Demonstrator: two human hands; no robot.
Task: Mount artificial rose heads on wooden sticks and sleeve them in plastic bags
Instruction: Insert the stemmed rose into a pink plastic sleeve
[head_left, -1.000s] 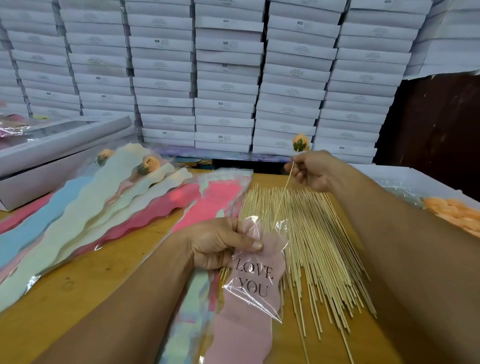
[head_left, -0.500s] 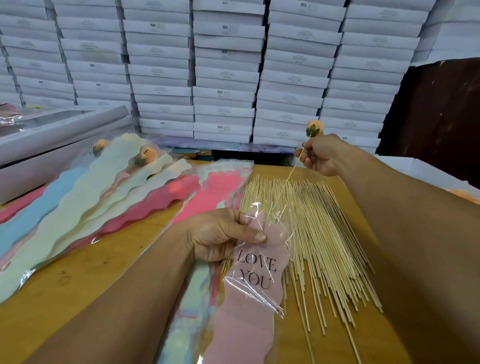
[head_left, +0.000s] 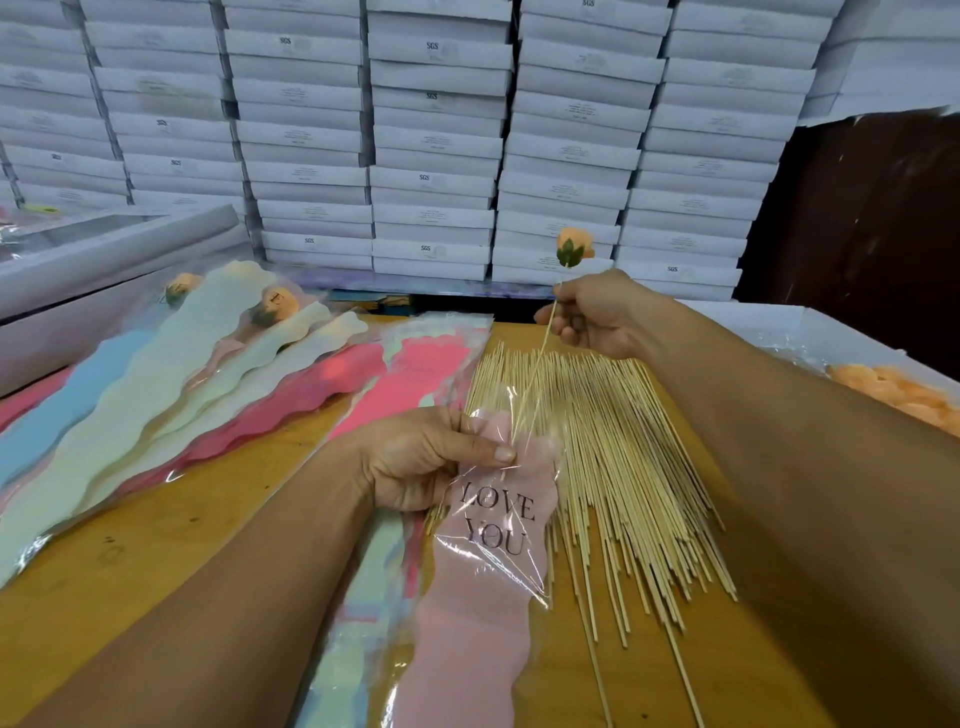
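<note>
My right hand (head_left: 597, 317) pinches a thin wooden stick (head_left: 535, 374) with a peach rose head (head_left: 573, 245) mounted on its top end. The stick slants down and left, and its lower tip is at the open mouth of a clear plastic bag (head_left: 493, 540) with a pink liner printed "LOVE YOU". My left hand (head_left: 426, 457) pinches the bag's top edge, thumb on top, holding it above the wooden table (head_left: 171, 545). A spread pile of loose wooden sticks (head_left: 613, 457) lies under and to the right of the bag.
Flat stacks of coloured bags (head_left: 182, 395) fan out on the left, and two sleeved roses (head_left: 270, 306) lie on them. A tray of loose peach rose heads (head_left: 893, 389) sits at right. White boxes (head_left: 431, 135) are stacked along the back; a long white box (head_left: 104, 270) lies at left.
My right hand moved slightly right and up with the rose stick, then held near the same place. The stick's tip stays at the bag's mouth. My left hand keeps its grip.
</note>
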